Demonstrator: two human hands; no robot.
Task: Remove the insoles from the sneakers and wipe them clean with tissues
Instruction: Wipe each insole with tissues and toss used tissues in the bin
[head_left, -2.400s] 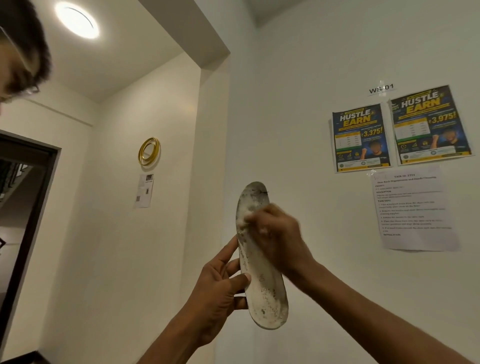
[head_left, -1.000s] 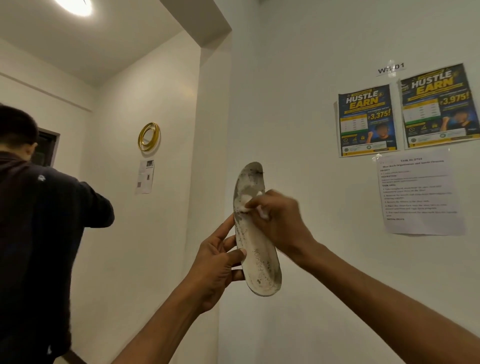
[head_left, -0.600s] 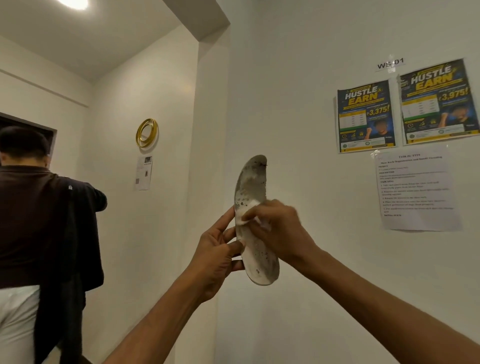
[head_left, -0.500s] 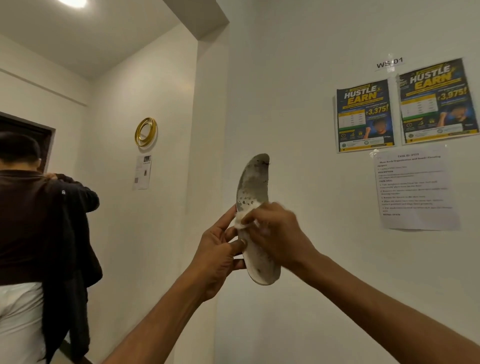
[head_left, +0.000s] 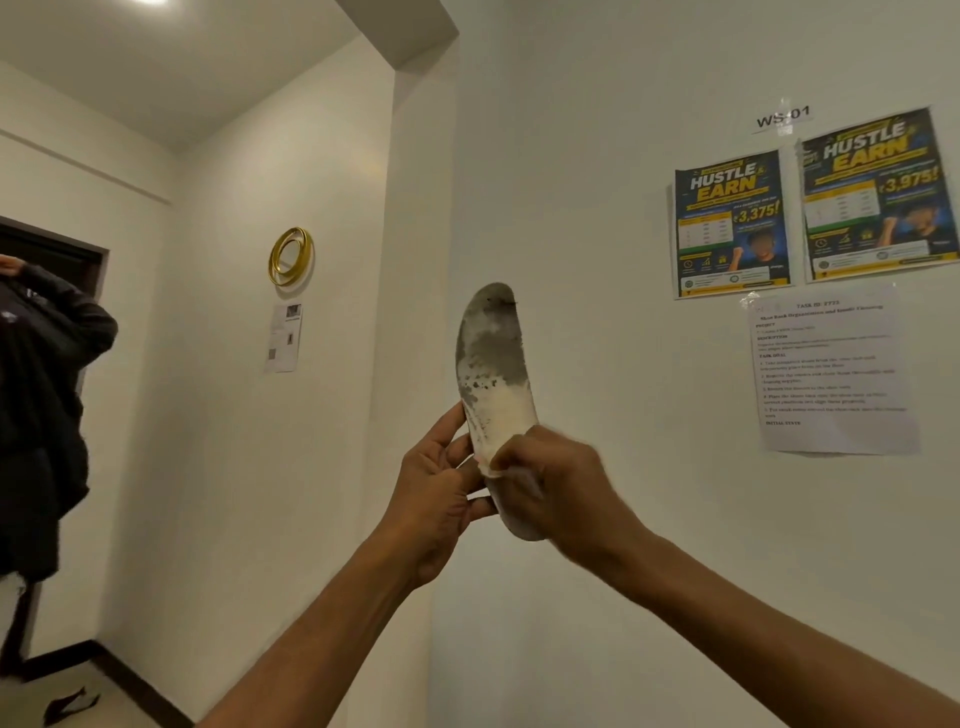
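A dirty white insole (head_left: 491, 364), stained grey over its upper half, stands upright in front of the wall in the head view. My left hand (head_left: 434, 493) holds its lower edge from the left, thumb up along the side. My right hand (head_left: 553, 488) pinches a crumpled white tissue (head_left: 506, 470) and presses it on the insole's lower part, covering much of the heel end. No sneakers show in this view.
The white wall behind carries two blue and yellow posters (head_left: 732, 223) and a printed task sheet (head_left: 831, 369). A gold ring ornament (head_left: 290, 256) hangs on the left wall. A person in dark clothes (head_left: 41, 395) stands at the far left by a doorway.
My right hand has slid the tissue down the insole from near the toe to the heel end. The person at the left has moved further out of frame.
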